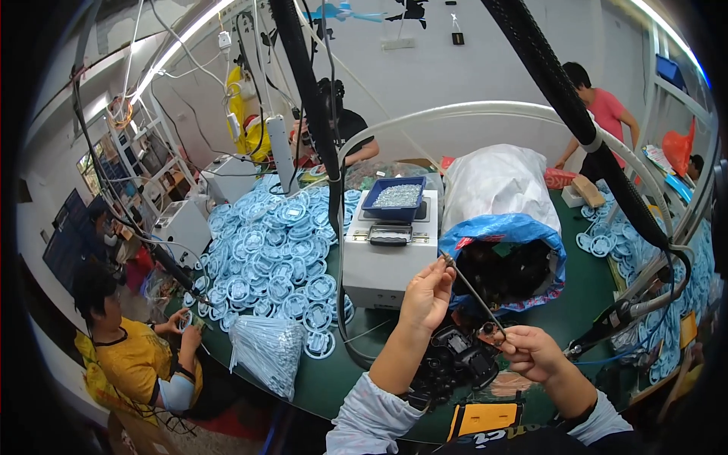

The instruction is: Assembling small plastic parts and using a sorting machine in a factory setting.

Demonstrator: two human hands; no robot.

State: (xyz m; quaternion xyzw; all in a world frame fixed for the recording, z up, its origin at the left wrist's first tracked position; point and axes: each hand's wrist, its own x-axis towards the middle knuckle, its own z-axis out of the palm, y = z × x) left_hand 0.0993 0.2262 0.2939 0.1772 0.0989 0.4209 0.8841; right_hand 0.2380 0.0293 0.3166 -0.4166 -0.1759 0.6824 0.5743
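A thin, dark grey, rod-like length [476, 294] slants between the two hands, in front of an open blue plastic bag [504, 226] with dark contents. The left hand [428, 296] pinches its upper end between thumb and fingertips; the right hand [533, 353] has its lower end in a closed pinch. Below them, glossy black plastic parts [447, 365] crowd the green tabletop [584, 269], with an orange-yellow panel [487, 418] nearer the body. Leftward stand a pale grey box-shaped machine [383, 274] and heaped light-blue plastic rings [265, 250], partly blocked by a black sleeved pole [305, 76]
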